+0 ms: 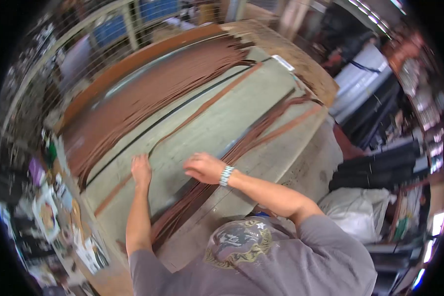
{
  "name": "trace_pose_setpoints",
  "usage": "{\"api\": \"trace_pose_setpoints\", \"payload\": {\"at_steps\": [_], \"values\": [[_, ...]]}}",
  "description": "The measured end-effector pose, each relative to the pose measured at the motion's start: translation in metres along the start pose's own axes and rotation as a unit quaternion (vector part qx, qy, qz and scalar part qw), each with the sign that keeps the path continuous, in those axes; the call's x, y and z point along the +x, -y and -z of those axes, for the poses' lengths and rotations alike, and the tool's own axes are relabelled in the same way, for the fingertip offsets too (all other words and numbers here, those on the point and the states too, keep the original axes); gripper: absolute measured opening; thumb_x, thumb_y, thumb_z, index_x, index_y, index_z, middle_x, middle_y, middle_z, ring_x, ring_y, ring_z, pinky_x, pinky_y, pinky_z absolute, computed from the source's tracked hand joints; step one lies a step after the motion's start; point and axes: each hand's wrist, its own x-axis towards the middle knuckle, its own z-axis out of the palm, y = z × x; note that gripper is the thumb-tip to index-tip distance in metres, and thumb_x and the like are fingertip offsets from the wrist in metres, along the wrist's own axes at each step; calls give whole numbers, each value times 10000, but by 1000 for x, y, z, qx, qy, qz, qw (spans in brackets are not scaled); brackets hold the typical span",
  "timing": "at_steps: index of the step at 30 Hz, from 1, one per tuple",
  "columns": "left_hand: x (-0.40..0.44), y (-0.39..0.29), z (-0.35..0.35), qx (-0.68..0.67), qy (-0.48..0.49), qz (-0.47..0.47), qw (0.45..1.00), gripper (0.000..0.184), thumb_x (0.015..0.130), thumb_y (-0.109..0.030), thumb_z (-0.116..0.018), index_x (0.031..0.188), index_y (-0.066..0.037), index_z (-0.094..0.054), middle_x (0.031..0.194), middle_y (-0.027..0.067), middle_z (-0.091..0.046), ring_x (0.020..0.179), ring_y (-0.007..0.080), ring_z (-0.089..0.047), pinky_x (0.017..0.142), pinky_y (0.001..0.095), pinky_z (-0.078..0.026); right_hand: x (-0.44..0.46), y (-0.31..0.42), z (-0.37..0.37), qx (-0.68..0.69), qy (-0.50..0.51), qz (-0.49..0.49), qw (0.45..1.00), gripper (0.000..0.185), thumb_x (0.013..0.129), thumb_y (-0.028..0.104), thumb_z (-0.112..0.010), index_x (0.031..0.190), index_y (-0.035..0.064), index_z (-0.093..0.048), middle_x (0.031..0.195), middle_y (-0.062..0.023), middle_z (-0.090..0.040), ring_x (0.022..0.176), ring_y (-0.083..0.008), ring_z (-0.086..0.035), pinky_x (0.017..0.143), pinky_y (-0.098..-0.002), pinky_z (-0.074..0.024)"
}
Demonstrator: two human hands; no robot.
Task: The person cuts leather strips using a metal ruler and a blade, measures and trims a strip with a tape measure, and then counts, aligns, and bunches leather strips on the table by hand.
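A long, narrow brown leather strip [201,109] runs slantwise over the pale worktable [241,101], with a twist along its length. My left hand [141,168] is closed on this strip near its lower-left part, and the tail lies beyond the hand. My right hand [203,167], with a metal watch band at the wrist, hovers over the table to the right. Its fingers are loosely bent and apart, with nothing visible in them. Below my right forearm lies a bundle of brown strips [251,135]. A wide stack of brown strips [148,91] covers the far side.
A thin black bar [170,113] lies along the table beside the stack. Tools and papers clutter a side bench [69,212] at left. Wire fencing [128,24] stands behind. At right are dark rolls [380,170] and a white sack [357,212].
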Motion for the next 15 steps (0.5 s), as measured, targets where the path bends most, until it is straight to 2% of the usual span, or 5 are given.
{"api": "trace_pose_setpoints", "payload": {"at_steps": [5,7,8,10,15], "values": [[41,-90,126,-334,253,102,902,253,1040,-194,-603,925,26,-652,657,69,-571,599,171,-563,584,367,-453,62,13,22,-99,-131,93,982,632,824,365,-822,1340,71,-606,1212,-145,-699,1197,-363,-622,1052,-483,-456],[51,-122,190,-318,167,32,933,314,976,-215,-711,809,37,-625,603,97,-494,571,122,-468,548,348,-415,85,9,27,-10,-34,71,997,633,789,430,-842,1259,53,-649,1134,-166,-723,1119,-359,-666,980,-453,-503],[55,-129,221,-241,155,8,958,356,924,-245,-775,762,30,-619,595,91,-480,567,136,-426,532,352,-377,95,16,40,102,67,14,992,590,760,499,-853,1048,11,-691,863,-187,-711,848,-374,-696,772,-442,-541],[46,-127,266,-165,118,20,979,351,893,-238,-804,766,28,-613,597,86,-463,575,143,-393,529,356,-360,97,17,54,65,39,51,996,622,745,564,-849,856,-17,-658,685,-208,-632,662,-399,-640,626,-469,-499],[-29,-65,368,-34,98,155,982,334,916,-171,-776,849,60,-544,710,80,-492,699,154,-408,621,346,-379,58,-32,141,-10,44,96,994,665,780,624,-800,803,-18,-628,716,-239,-631,685,-412,-631,633,-476,-494]]}}
